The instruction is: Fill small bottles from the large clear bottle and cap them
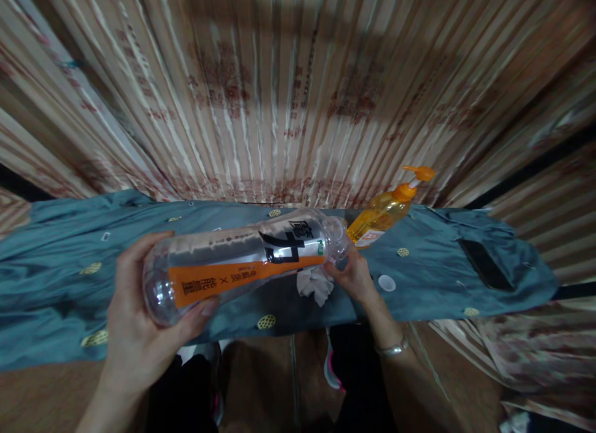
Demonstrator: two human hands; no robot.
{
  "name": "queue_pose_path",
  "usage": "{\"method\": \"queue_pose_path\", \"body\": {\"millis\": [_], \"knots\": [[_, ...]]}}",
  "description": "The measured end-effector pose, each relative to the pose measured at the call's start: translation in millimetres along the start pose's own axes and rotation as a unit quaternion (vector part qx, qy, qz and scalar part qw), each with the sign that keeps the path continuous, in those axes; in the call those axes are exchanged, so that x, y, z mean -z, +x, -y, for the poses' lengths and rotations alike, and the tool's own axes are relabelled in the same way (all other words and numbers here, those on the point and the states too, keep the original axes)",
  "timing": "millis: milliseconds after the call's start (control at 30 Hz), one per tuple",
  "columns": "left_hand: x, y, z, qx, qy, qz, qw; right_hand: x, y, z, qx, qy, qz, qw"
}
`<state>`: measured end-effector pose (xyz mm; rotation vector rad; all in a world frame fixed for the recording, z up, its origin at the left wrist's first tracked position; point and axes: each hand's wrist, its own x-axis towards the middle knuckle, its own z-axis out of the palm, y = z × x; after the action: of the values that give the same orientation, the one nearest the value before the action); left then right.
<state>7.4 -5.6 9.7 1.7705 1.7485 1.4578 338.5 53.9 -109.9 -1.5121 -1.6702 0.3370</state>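
Observation:
A clear plastic drink bottle [242, 259] with an orange and silver label lies nearly level above the cloth, its neck toward the right. My left hand [144, 315] is wrapped round its base. At the neck, my right hand [352, 274] closes its fingers on the bottle; no cap shows on the mouth, though the fingers partly hide it. Just beyond the right hand stands an orange pump bottle [382, 215] with amber liquid. A crumpled white tissue [316, 285] lies below the drink bottle's neck. To the right of my hand is a small white round cap [387, 283].
A teal cloth [447, 265] with yellow prints covers the narrow table. On its right side lies a dark phone [485, 264]. Behind rises a pleated, printed curtain [288, 97]. My legs and shoes [333, 364] are below the front edge.

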Motion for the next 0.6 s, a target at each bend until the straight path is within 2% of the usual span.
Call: {"method": "queue_pose_path", "body": {"millis": [367, 600], "knots": [[0.1, -1.1, 1.2, -0.001, 0.002, -0.002, 1.0, -0.3, 0.5, 0.8, -0.001, 0.012, 0.003, 1.0], [1.1, 3.4, 10.8, -0.055, 0.009, -0.012, 0.998, 1.2, 0.0, 2.5, -0.005, 0.009, 0.006, 1.0]]}}
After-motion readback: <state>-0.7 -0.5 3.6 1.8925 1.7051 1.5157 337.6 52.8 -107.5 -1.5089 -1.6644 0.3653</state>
